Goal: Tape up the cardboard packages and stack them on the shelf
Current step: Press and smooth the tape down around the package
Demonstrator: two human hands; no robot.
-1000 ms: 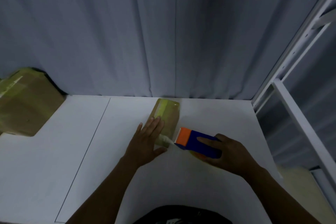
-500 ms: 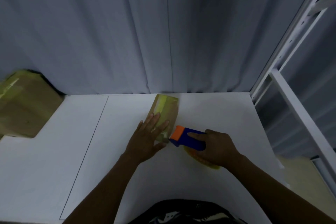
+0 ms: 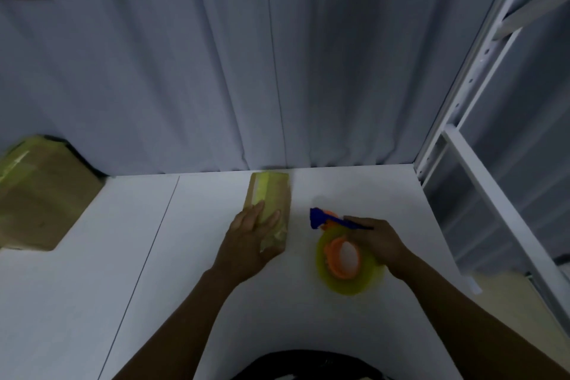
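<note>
Both hands are working apart, left hand (image 3: 249,237) pressing flat on the package (image 3: 274,191) at the far surface (image 3: 185,287), right hand (image 3: 376,240) gripping the tape dispenser (image 3: 331,259) beside it; firm smoothing seems wise.

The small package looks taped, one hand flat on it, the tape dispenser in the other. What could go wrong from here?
1. The yellow tape at the near end of the small cardboard package looks wrinkled beside the left hand; unsmoothed, it may peel.
2. The right hand holds the tape dispenser low over the white shelf board; any loose tape end might stick there.
</note>
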